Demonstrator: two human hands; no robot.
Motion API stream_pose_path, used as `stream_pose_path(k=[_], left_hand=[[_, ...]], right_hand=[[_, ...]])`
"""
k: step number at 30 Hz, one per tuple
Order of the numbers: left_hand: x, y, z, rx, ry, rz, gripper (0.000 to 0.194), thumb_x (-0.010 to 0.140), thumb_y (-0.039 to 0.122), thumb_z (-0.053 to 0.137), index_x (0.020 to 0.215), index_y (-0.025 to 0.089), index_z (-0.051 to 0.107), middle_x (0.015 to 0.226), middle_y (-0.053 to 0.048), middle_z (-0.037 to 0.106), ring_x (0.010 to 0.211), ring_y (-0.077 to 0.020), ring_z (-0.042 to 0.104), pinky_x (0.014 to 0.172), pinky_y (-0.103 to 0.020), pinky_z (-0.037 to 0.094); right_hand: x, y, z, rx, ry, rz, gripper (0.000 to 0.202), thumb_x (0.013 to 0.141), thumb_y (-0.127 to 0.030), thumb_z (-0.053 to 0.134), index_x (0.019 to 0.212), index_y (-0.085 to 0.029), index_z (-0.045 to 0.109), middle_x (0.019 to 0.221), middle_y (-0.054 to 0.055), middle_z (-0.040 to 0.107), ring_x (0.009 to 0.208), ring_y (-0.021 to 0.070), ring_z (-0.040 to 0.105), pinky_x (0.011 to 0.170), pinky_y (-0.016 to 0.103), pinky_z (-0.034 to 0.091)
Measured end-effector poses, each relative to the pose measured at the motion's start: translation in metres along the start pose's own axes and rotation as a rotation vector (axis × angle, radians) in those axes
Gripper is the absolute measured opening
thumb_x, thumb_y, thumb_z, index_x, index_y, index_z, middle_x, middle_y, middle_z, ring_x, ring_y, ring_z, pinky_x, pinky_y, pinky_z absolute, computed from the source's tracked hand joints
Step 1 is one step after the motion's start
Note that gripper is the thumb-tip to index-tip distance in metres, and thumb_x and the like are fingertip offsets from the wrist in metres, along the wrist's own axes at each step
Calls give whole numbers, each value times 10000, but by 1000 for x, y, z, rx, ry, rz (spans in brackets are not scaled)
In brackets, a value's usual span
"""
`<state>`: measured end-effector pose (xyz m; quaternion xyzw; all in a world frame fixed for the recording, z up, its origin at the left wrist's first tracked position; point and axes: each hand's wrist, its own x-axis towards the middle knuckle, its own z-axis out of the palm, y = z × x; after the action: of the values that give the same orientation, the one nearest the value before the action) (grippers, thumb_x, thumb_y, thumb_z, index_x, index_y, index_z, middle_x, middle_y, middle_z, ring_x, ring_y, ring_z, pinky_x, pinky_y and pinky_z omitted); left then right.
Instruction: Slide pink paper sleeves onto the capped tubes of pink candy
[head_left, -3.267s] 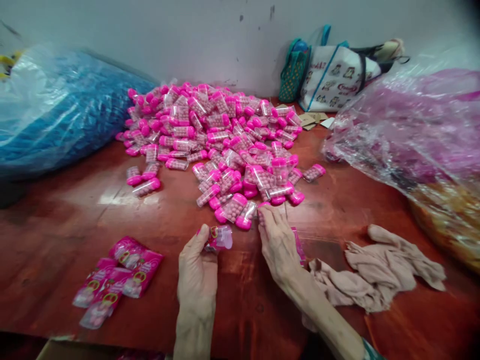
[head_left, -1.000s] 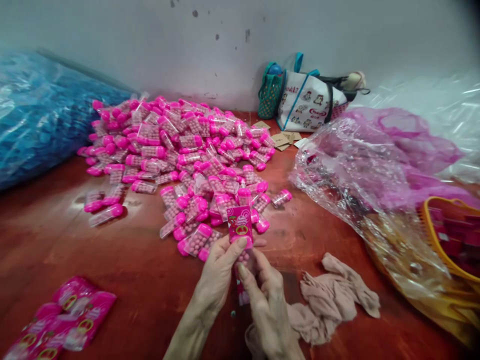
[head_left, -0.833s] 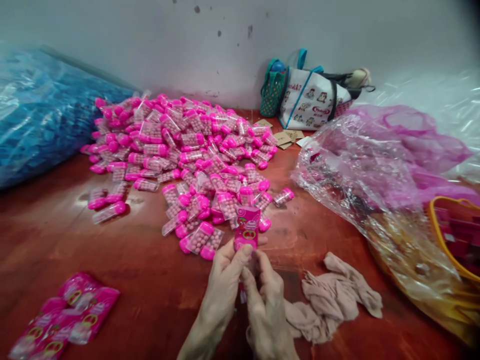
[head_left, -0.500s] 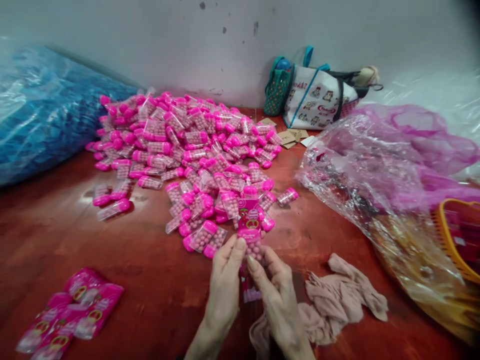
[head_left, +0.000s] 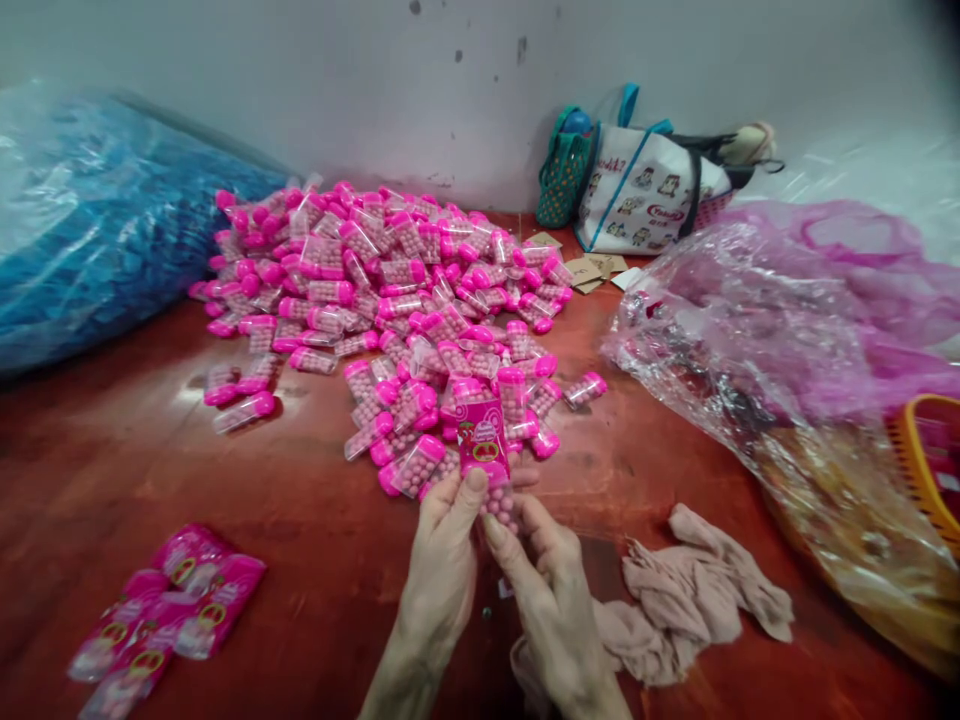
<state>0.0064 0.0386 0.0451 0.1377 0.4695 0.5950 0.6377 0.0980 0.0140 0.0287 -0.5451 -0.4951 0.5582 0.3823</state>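
Observation:
A clear candy container [head_left: 499,505] of small pink balls, with a printed pink strawberry label around its upper part, is pinched between both my hands. My left hand [head_left: 441,560] grips its left side, thumb in front. On the lower right, my right hand [head_left: 551,585] presses thumb and fingers against the clear end. Just beyond my fingers lies a large pile of similar pink-capped containers [head_left: 397,270], without printed labels where I can see. Several labelled containers [head_left: 214,605] lie together at the front left. Beside my right hand is a crumpled beige cloth [head_left: 694,590].
A big plastic bag of blue pieces [head_left: 112,230] stands at the left. To the right are clear and pink plastic sheeting [head_left: 750,330] and a yellow basket [head_left: 919,460]. A white tote bag [head_left: 645,195], a green pouch [head_left: 562,175] and cardboard pieces [head_left: 589,272] sit by the wall.
The held container now leans left and its label has turned slightly. The pink strip that hung below between my hands no longer shows. The whole scene has shifted slightly rightward in view.

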Motion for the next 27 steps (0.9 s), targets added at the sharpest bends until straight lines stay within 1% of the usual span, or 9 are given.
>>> stream_pose_path(k=[4, 8, 11, 15, 18, 20, 22, 24, 27], left_hand=[[-9, -18, -2, 13, 25, 19, 253, 832, 335, 564, 886, 142, 718, 892, -103, 725, 833, -210, 654, 728, -292, 502], [-16, -28, -6, 15, 50, 2, 272, 842, 346, 553, 959, 151, 703, 942, -102, 717, 878, -208, 644, 779, -296, 485], [-17, -23, -10, -49, 19, -28, 275, 816, 347, 589, 957, 144, 708, 925, -107, 717, 870, -222, 646, 794, -319, 484], [-10, -7, -14, -115, -41, -54, 315, 808, 390, 583, 926, 132, 719, 898, -119, 717, 827, -238, 654, 785, -360, 491], [-6, -2, -14, -100, -4, -51, 295, 792, 371, 607, 890, 117, 722, 854, -116, 718, 808, -238, 654, 781, -364, 490], [-6, -6, -14, -83, 60, -5, 263, 789, 346, 614, 872, 120, 721, 814, -97, 719, 809, -229, 651, 784, -349, 487], [-9, -14, -15, -28, 110, 67, 262, 817, 342, 577, 884, 131, 717, 808, -82, 720, 823, -218, 647, 787, -328, 483], [-13, -22, -15, 68, 129, 121, 281, 842, 344, 537, 918, 136, 710, 843, -83, 720, 847, -217, 642, 785, -312, 481], [-19, -31, -15, 176, 130, 132, 298, 851, 345, 521, 953, 130, 699, 902, -99, 716, 881, -228, 635, 774, -302, 483]], right_hand=[[-6, 4, 4, -16, 40, -4, 291, 850, -403, 522, 1031, -202, 630, 874, 63, 668, 762, 207, 612, 643, 279, 488], [-8, 5, 2, -43, 78, 10, 308, 837, -410, 535, 1042, -203, 633, 864, 66, 668, 760, 212, 606, 634, 281, 486], [-5, 4, -3, -27, 34, 22, 294, 837, -423, 529, 988, -203, 650, 813, 49, 656, 736, 199, 592, 618, 271, 475], [1, 0, -10, 16, -73, 72, 287, 830, -448, 531, 838, -194, 666, 716, 21, 620, 660, 171, 558, 559, 246, 445], [2, -1, -11, 34, -99, 118, 301, 824, -459, 534, 818, -187, 661, 687, 11, 607, 621, 157, 541, 539, 237, 427], [0, -2, -9, 27, -89, 137, 306, 821, -462, 535, 844, -184, 662, 695, 11, 612, 629, 159, 544, 549, 236, 426], [-2, -3, -7, 12, -67, 131, 309, 817, -462, 537, 857, -183, 666, 716, 17, 625, 654, 167, 556, 566, 238, 429], [-6, -2, -5, -10, -41, 106, 301, 814, -454, 544, 872, -187, 670, 732, 25, 637, 679, 178, 566, 582, 243, 433], [-9, 1, -3, -45, 50, 67, 293, 805, -433, 564, 941, -194, 664, 748, 35, 651, 682, 188, 570, 585, 254, 439]])
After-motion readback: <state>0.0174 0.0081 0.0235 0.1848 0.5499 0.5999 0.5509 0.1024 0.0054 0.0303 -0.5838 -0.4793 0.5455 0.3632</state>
